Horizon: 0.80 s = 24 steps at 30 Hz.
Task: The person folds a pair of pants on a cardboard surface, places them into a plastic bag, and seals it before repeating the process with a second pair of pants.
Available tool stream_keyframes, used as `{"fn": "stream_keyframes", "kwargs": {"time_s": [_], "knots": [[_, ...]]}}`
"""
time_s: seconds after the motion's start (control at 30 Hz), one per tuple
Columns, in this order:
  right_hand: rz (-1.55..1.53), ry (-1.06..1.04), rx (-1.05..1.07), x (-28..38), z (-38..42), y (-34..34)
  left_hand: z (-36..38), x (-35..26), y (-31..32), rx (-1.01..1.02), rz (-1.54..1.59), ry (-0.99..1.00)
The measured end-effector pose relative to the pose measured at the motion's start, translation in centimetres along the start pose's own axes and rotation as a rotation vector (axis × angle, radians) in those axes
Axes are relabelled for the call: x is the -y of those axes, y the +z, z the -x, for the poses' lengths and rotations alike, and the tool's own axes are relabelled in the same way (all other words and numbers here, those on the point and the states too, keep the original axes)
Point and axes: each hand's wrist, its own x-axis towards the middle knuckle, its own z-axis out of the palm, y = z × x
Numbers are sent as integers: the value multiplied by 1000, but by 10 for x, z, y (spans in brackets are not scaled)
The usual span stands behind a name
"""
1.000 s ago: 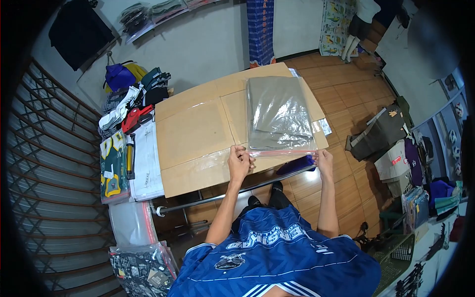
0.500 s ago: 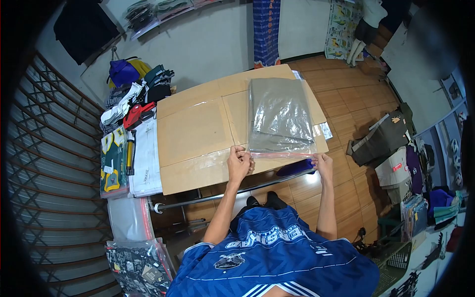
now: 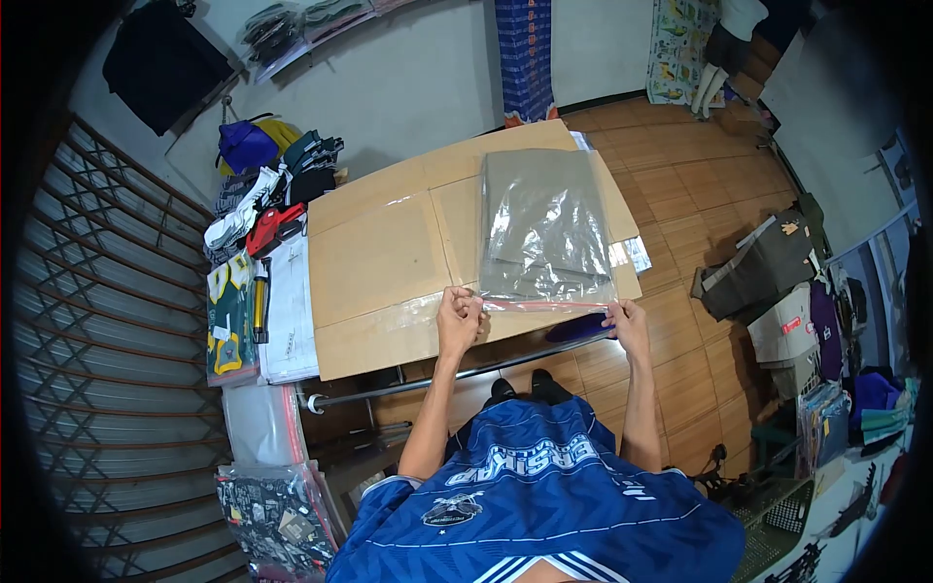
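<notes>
A clear plastic zip bag (image 3: 549,282) lies on the cardboard-topped table (image 3: 374,253), its red-lined seal edge toward me. Inside it is a folded grey-green garment (image 3: 539,209). My left hand (image 3: 459,319) pinches the left end of the seal edge, fingers closed. At the right end, the fingers of my right hand (image 3: 627,325) are closed on the bag's other corner. Both hands are at the table's front edge.
Left of the cardboard lie a red tape dispenser (image 3: 275,229), a green-and-yellow jersey (image 3: 231,316) and folded clothes (image 3: 311,160). More bagged goods (image 3: 277,515) sit at lower left. A metal rail (image 3: 437,382) runs below the table edge. Garments (image 3: 763,262) hang at right.
The bag has shifted slightly left along with both hands, which still grip its seal edge. My view has turned a little.
</notes>
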Motion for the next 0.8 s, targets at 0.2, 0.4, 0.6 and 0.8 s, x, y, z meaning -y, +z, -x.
{"fn": "stream_keyframes", "kwargs": {"time_s": [0.2,0.4,0.6,0.8], "knots": [[-31,80,65,28,12,3,3,-7,1,-3,13,-61],[-55,63,79,20,4,5,6,-5,8,-34,9,-27],[-81,97,71,24,-5,-13,19,2,27,-73,42,12],[-97,148,77,31,-17,-36,37,5,49,-110,40,-40]]}}
